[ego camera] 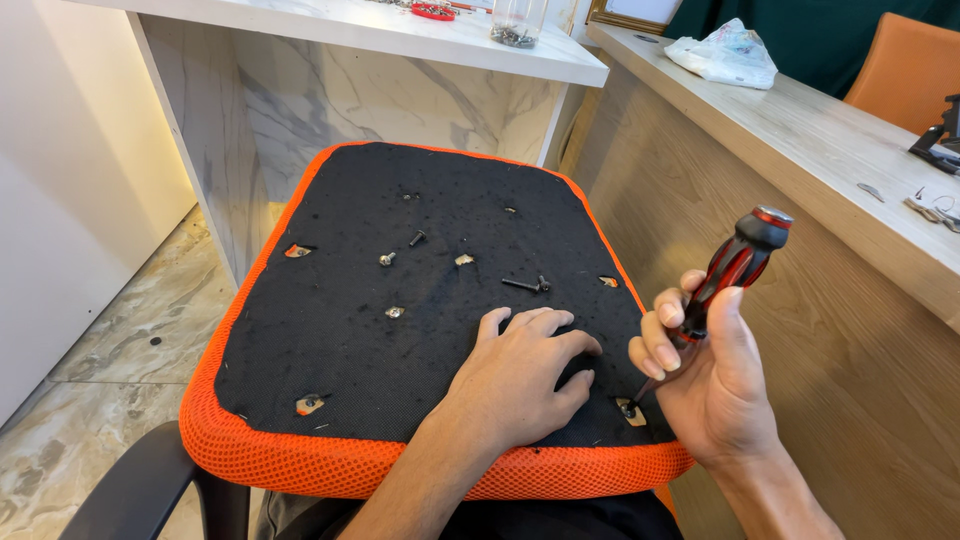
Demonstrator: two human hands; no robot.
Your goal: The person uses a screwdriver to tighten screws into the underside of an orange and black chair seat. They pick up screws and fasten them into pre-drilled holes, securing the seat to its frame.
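Left hand laid open, palm down, on black underside of upturned seat cushion. Red-black screwdriver gripped by right hand, tip set at near-right corner hole. Loose bolts scattered mid-cushion.

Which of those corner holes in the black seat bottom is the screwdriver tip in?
The near-right corner hole, beside the right hand. The screwdriver tip sits there; the other corner holes have nothing at them.

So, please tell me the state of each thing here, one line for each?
Seat cushion: upside down, black underside up.
Screwdriver: tilted, tip in the near right corner hole.
Right hand: closed around screwdriver.
Left hand: flat on cushion.
Black bolt: lying loose.
Plastic bag: crumpled on counter.
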